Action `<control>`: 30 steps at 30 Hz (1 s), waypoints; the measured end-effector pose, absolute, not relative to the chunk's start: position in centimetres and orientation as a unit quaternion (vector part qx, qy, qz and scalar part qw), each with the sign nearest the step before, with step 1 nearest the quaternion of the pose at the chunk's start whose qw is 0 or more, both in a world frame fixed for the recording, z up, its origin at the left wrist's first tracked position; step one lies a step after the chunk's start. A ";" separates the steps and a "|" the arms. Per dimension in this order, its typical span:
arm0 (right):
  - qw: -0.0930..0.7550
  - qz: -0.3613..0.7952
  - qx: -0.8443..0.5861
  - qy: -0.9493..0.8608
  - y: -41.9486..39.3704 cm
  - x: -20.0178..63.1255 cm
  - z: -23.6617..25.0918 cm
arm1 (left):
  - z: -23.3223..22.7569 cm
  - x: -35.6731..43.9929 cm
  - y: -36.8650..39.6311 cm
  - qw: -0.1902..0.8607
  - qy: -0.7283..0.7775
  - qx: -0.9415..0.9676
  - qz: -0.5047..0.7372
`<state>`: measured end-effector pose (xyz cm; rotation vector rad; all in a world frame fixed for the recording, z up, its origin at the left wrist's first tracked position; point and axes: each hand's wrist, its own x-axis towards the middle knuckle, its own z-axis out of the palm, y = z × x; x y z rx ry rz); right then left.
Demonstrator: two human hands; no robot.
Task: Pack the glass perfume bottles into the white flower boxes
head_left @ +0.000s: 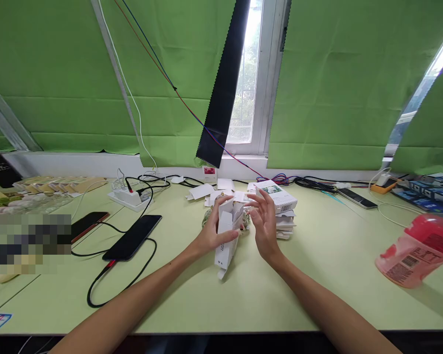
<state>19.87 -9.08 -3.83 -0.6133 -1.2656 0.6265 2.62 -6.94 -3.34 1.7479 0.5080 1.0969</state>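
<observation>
My left hand (216,231) is wrapped round a small white cardboard box (225,246), held tilted above the table with its end flaps loose. Close to the box's right side is my right hand (265,223), its fingers apart and nothing visible in them. Behind my hands lie several white box pieces (201,191), flattened or folded. To the right of my right hand stands a stack of white boxes (285,227), with a printed white box (276,195) on top. Shiny, greenish clear items behind the held box are partly hidden by my fingers.
A black phone (133,238) with a cable lies at the left, near a white power strip (131,196). A pink-red bottle (417,250) stands at the right. Another phone (356,198) and bundled cables (313,186) lie along the back.
</observation>
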 end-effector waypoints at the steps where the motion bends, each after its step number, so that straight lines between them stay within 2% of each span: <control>1: 0.719 0.282 -0.274 -0.573 -9.1 19.8 -3.8 | -3.3 2.7 -7.1 0.466 0.215 0.727 0.457; 11: 0.689 0.217 -0.281 -0.632 -9.2 19.8 -4.3 | -2.9 3.6 -8.2 0.307 0.215 0.769 0.518; 20: 0.656 0.147 -0.275 -0.687 -9.4 20.0 -4.1 | -4.1 4.1 -8.2 0.319 0.205 0.763 0.523; 30: 0.627 0.185 -0.263 -0.709 -9.5 20.0 -4.1 | -4.3 4.4 -8.3 0.304 0.226 0.747 0.546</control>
